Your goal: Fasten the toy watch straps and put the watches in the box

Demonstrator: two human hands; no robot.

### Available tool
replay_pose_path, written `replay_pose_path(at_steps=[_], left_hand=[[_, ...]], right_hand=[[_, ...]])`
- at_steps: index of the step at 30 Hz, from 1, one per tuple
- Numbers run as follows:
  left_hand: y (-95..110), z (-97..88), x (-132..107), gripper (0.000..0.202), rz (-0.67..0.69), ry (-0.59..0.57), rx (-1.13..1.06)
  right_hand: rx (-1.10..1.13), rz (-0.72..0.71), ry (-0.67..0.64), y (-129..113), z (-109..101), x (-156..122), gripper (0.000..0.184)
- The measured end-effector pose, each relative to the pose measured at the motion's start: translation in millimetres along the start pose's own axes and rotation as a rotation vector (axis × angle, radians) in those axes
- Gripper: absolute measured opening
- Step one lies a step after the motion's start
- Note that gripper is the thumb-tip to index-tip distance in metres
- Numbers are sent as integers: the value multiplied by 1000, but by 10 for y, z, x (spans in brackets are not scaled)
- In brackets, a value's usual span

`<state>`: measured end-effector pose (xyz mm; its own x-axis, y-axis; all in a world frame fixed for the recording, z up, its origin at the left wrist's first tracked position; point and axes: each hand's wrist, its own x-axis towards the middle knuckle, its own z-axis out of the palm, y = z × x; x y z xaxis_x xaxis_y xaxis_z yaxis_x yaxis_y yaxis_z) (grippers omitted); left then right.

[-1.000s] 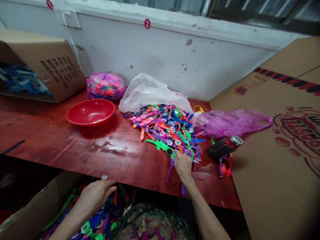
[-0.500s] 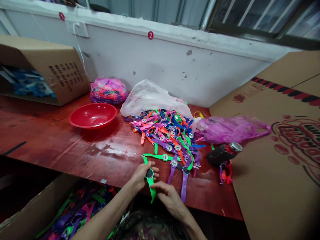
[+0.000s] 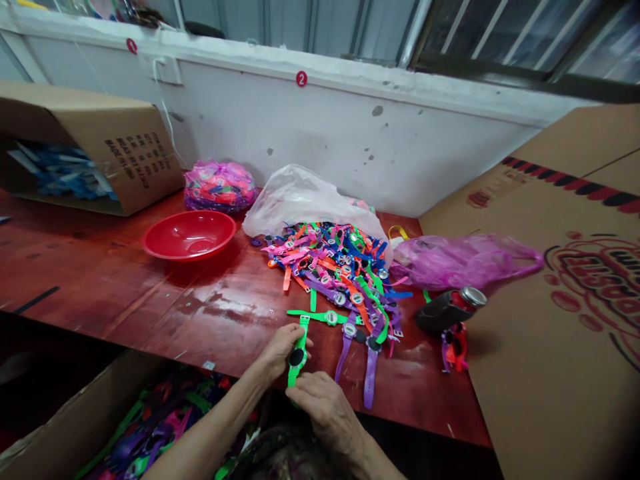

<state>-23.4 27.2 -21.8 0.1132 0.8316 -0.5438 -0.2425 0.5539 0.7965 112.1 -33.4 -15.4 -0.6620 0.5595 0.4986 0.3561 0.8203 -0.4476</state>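
Below the watch heap (image 3: 335, 267), the left hand (image 3: 283, 350) pinches a green watch (image 3: 297, 357) while the right hand (image 3: 325, 407) wraps its fingers around the strap.

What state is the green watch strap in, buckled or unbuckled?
Unbuckled, it seems: the green watch strap lies straight between the left hand and right hand, upper end free; the right hand hides the lower end.

Scuffed white wall (image 3: 380, 153); metal-framed window (image 3: 500, 33)
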Motion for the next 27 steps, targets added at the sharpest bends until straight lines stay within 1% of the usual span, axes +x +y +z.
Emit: replay_pose_path(at_steps=[3, 5, 6, 7, 8, 10, 11, 12, 13, 14, 15, 17, 22, 25, 27], left_hand=[[9, -21, 6, 23, 12, -8, -26], [13, -7, 1, 23, 29, 5, -58], [11, 4, -5, 24, 39, 13, -70], [7, 17, -13, 25, 47, 22, -76], [-1, 30, -23, 27, 54, 34, -80], [-21, 56, -49, 30, 91, 56, -71], [-30, 69, -66, 32, 125, 62, -61], [-39, 82, -84, 32, 165, 63, -48], [-44, 95, -104, 32, 206, 63, -31], [-47, 107, -125, 31, 240, 62, -11], [-48, 119, -146, 30, 261, 64, 10], [-42, 137, -186, 28, 278, 80, 41], [-26, 146, -248, 27, 281, 95, 101], [-23, 138, -252, 30, 289, 81, 103], [-18, 137, -253, 31, 293, 75, 100]], right_hand=[[-9, -29, 111, -22, -46, 60, 23], [66, -21, 187, -47, -88, 93, 21], [139, 26, 194, -61, -108, 105, 21], [238, 118, 177, -74, -124, 117, 21], [362, 257, 148, -84, -134, 127, 22], [680, 629, 99, -84, -139, 146, 28], [857, 812, 95, -73, -136, 154, 29], [1029, 956, 108, -56, -134, 162, 31], [1183, 1047, 129, -33, -134, 169, 32], [1307, 1097, 140, -9, -137, 177, 33], [1393, 1116, 135, 15, -145, 184, 34], [1477, 1129, 113, 55, -169, 198, 31], [1593, 1248, 113, 88, -203, 223, 19], [1610, 1324, 119, 83, -190, 221, 18], [1605, 1346, 137, 81, -175, 216, 19]])
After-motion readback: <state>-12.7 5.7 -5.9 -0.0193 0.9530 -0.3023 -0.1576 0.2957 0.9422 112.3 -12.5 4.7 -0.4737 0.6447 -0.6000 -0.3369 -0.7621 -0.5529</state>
